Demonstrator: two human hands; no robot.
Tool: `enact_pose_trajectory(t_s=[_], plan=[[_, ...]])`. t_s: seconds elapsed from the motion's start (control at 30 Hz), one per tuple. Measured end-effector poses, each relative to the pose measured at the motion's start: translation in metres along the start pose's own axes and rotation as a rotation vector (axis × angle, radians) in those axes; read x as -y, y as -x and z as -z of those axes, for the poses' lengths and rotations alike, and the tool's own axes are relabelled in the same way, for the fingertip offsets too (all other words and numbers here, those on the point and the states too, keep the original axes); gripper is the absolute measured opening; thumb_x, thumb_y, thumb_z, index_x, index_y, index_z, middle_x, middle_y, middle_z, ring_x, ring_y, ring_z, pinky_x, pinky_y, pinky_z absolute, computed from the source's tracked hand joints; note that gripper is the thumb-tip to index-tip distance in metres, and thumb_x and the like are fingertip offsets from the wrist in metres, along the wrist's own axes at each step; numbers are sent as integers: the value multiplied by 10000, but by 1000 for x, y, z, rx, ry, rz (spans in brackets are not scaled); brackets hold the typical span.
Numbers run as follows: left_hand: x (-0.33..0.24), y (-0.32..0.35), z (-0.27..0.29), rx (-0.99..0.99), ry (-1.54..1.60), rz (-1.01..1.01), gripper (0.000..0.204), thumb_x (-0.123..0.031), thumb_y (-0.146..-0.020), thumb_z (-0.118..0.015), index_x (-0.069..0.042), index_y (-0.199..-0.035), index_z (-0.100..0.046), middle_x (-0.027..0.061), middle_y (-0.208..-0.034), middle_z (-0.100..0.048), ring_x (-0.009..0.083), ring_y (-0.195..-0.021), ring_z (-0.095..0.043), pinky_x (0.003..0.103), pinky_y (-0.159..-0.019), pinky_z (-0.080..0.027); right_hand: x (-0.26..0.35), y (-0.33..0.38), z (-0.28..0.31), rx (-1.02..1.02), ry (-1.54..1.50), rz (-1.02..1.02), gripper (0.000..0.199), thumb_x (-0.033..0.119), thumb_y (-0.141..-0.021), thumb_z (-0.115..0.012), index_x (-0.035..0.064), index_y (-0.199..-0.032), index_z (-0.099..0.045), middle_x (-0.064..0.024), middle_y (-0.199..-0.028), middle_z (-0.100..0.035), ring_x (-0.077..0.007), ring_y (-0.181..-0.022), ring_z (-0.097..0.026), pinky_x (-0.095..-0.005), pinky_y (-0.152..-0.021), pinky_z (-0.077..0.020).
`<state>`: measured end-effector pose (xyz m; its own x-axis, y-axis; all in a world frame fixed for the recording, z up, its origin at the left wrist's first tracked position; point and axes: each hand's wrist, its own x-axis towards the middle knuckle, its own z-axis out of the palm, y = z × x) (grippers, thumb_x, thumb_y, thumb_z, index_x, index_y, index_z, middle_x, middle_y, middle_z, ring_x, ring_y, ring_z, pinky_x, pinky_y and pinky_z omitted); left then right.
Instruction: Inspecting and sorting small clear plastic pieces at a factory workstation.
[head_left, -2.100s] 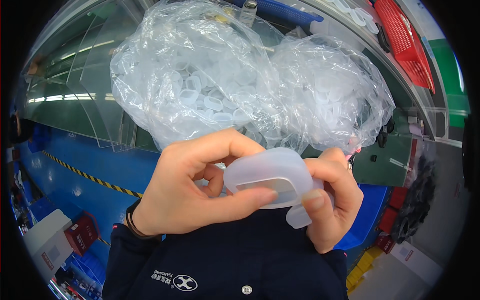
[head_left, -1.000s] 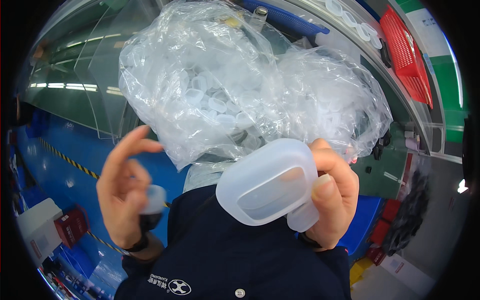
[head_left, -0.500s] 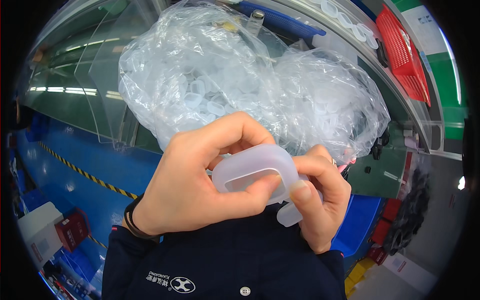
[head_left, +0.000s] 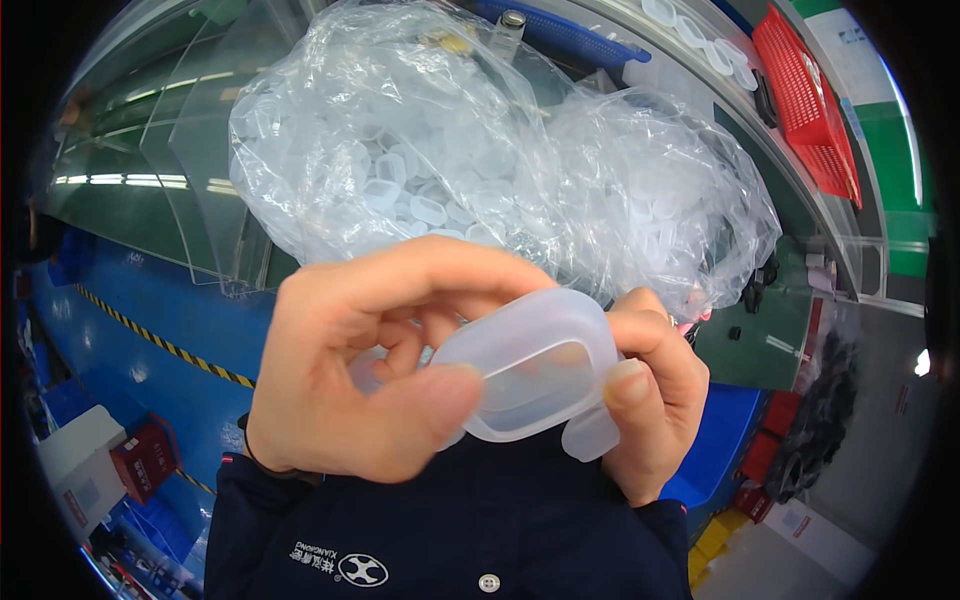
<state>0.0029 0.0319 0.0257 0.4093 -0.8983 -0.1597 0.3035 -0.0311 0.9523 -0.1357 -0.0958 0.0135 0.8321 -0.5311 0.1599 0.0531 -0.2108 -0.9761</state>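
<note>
- The left hand (head_left: 370, 370) is back on the work: a second ago it was lifted off to the left with a small dark-and-clear piece pinched in its fingertips, and now it is curled round the left end of the translucent white container (head_left: 535, 375), thumb pressed on the near rim, fingers wrapped over the top
- That small piece is no longer in plain sight; something pale shows under the left fingers, but I cannot tell whether it is the same piece or where it sits
- The container lies between both hands, close to the chest over the dark blue jacket (head_left: 470, 530), its oval opening turned toward the camera, much as half a second ago
- The right hand (head_left: 650, 400) has kept its clamp on the right end throughout, thumb on the rim, a small rounded tab poking out below it
- Both hands closed on it suggests a fitting or pressing step is under way
- Behind them, the clear plastic bag (head_left: 500, 150) of small white parts sits unmoved on the counter (head_left: 770, 330), with a red basket (head_left: 810, 100) at far right
</note>
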Motion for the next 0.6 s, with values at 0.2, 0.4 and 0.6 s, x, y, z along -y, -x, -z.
enact_pose_trajectory(t_s=[0.2, 0.4, 0.6], plan=[[13, 8, 13, -75, -180, -97, 641, -384, -714, -633, 134, -1030, -427, 165, -890, -566, 141, -741, -558, 220, -640, -435, -2, -4, 0, 42, 59, 37, 170, 97, -681, -656, 25, -832, -626, -11, -647, -547, -82, -540, -384, -200, -472, -292], [13, 3, -2, -68, -321, -295, 569, -211, -688, -637, 73, -1091, -353, 156, -939, -503, 124, -745, -539, 199, -608, -424, 0, -3, -3, -2, 70, 43, 172, 91, -679, -658, 18, -831, -624, -16, -666, -560, -80, -543, -399, -196, -469, -308], [18, 3, 5, 146, -549, -452, 572, -53, -637, -621, 73, -1117, -337, 214, -1025, -450, 118, -714, -523, 188, -560, -414, -1, -4, 0, 24, 60, 84, 180, 71, -671, -661, 13, -837, -622, -25, -682, -568, -81, -531, -396, -196, -464, -311]])
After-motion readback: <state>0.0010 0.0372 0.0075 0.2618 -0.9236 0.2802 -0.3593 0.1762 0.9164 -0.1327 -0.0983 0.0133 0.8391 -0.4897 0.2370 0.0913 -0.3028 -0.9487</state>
